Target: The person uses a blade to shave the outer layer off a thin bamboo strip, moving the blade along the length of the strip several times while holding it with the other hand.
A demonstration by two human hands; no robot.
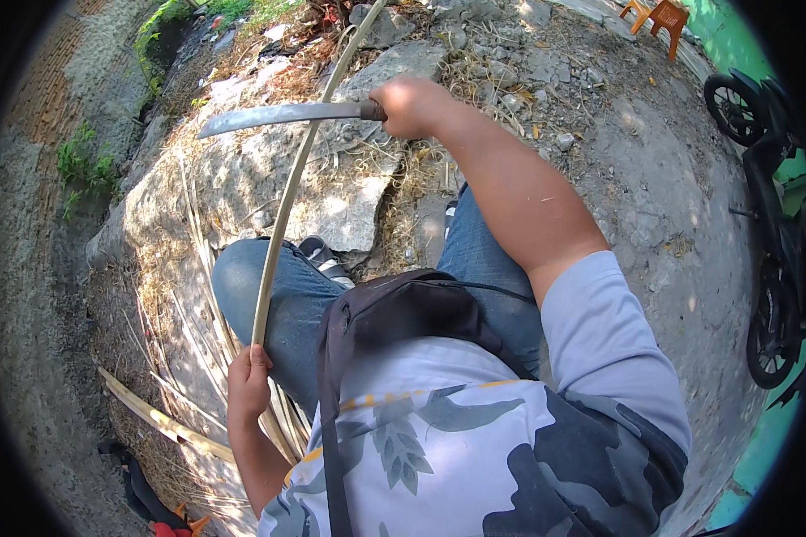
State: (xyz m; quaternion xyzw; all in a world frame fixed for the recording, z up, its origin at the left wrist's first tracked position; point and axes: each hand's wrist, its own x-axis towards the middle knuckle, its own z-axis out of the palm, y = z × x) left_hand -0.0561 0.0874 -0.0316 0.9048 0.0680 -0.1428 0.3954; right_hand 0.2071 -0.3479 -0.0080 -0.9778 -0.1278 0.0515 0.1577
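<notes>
**Bamboo strip bending across the lap**

The bamboo strip (282, 215) is showing pale yellow-green, thin and smooth, curving in a long arc from beside the left knee up and away over the broken concrete slabs (349, 192). The left hand (248, 383) is closing around its near end. Farther out, the right hand (409, 106) is gripping the handle of a long machete (282, 115), whose dull grey blade is crossing the strip. More split strips (166, 419) are lying at the left.
</notes>
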